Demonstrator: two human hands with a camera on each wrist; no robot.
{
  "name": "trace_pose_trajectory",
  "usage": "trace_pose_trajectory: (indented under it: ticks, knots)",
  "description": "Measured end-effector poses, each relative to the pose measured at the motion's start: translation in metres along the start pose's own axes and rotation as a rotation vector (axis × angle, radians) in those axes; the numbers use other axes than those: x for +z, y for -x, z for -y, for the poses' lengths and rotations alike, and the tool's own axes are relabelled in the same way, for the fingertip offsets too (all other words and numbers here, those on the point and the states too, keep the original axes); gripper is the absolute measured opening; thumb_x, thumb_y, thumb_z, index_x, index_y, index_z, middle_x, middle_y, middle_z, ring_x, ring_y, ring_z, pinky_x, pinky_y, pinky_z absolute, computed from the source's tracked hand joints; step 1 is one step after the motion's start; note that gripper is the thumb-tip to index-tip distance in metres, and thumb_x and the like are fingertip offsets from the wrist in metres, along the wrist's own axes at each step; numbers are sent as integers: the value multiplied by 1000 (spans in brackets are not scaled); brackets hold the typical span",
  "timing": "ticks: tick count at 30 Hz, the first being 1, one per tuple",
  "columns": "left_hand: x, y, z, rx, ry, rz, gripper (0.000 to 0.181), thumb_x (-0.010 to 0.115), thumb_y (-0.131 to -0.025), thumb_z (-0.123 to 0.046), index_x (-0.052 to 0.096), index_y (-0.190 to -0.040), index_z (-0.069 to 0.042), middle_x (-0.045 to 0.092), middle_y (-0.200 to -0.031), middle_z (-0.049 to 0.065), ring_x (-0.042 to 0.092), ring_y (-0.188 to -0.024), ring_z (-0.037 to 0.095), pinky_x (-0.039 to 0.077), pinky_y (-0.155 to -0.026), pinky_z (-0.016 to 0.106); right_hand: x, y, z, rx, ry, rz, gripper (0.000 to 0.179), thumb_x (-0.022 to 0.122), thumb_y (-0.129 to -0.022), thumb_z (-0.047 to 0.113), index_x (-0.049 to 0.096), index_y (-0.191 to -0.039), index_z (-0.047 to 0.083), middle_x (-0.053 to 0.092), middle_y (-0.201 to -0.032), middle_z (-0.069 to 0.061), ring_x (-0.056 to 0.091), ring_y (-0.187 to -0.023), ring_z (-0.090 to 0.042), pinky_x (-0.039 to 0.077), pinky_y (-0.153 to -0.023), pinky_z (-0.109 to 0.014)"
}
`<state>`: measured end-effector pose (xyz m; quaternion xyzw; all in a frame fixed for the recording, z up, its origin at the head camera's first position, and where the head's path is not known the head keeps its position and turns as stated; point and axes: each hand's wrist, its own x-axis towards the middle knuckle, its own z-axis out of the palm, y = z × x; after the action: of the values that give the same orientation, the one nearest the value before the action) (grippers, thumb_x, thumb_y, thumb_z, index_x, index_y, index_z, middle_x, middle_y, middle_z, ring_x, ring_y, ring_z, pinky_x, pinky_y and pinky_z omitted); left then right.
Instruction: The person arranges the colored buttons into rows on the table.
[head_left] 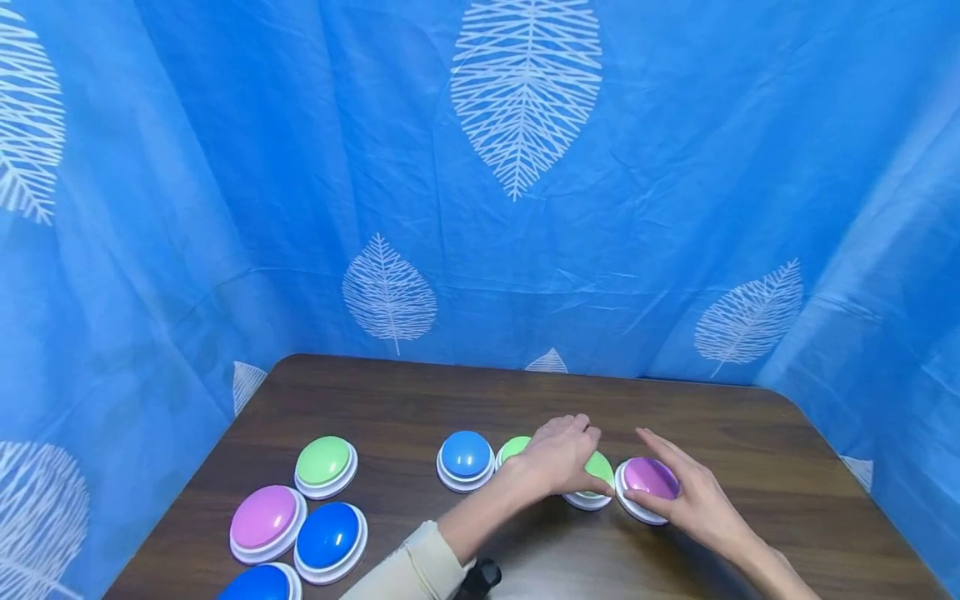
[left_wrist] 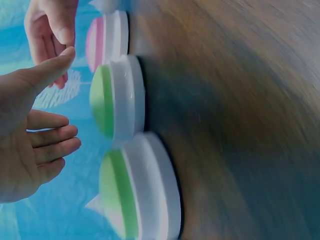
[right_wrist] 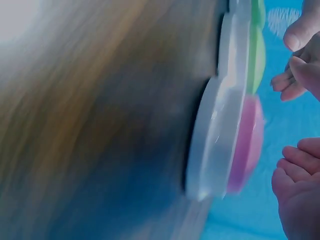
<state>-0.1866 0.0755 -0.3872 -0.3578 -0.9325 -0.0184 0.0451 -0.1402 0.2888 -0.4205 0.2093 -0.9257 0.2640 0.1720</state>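
On the table, a light blue button (head_left: 467, 454), a green button (head_left: 513, 447), a second green button (head_left: 597, 475) and a pink button (head_left: 649, 478) stand in a row, domes up on white bases. My left hand (head_left: 555, 458) is over the two green buttons and partly covers them. In the left wrist view the thumb and fingers of that left hand (left_wrist: 35, 135) are spread, apart from the domes. My right hand (head_left: 697, 500) is at the pink button, thumb and fingers parted around its dome. The right wrist view shows a gap between the pink dome (right_wrist: 247, 145) and the fingers (right_wrist: 300, 175).
At the table's left are another green button (head_left: 324, 462), a larger pink button (head_left: 264, 518), a dark blue button (head_left: 327, 537) and one more blue button (head_left: 258, 585) cut by the frame. A small black object (head_left: 483, 575) lies by the left sleeve. Blue curtain (head_left: 637, 208) surrounds the table (head_left: 397, 400).
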Motion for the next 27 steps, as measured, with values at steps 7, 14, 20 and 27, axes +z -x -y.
trace_pose_trajectory:
  ticks: [7, 14, 20, 27]
  knots:
    - [-11, 30, 18, -16, 14, -56, 68, 63, -72, -67, 59, -115, -14, 53, -102, -4, 52, -97, 11, 40, -92, 25, 9, -14, 25, -84, -72, -18, 85, 83, -67, 33, 42, -140, 18, 47, -137, -4, 47, -120, -20, 24, -94, -5]
    - [-13, 67, 39, -57, 56, -93, 69, 67, -72, -62, 59, -116, -10, 54, -104, -2, 52, -96, 13, 42, -90, 26, 24, -24, 45, -174, -126, -11, 84, 82, -68, 33, 42, -140, 17, 47, -137, -5, 47, -122, -21, 23, -96, -6]
    - [-20, 98, 55, -95, 93, -148, 67, 70, -70, -59, 61, -113, -8, 55, -101, -1, 54, -94, 15, 44, -87, 29, 35, -28, 61, -210, -184, 12, 82, 81, -70, 34, 42, -140, 17, 45, -139, -4, 47, -122, -21, 26, -98, -9]
    - [-25, 137, 71, -208, 165, -94, 73, 71, -72, -57, 56, -122, -6, 55, -110, 4, 53, -102, 20, 44, -91, 37, 53, -33, 89, -293, -206, 79, 79, 77, -74, 39, 41, -140, 16, 44, -140, -2, 46, -123, -22, 41, -95, -37]
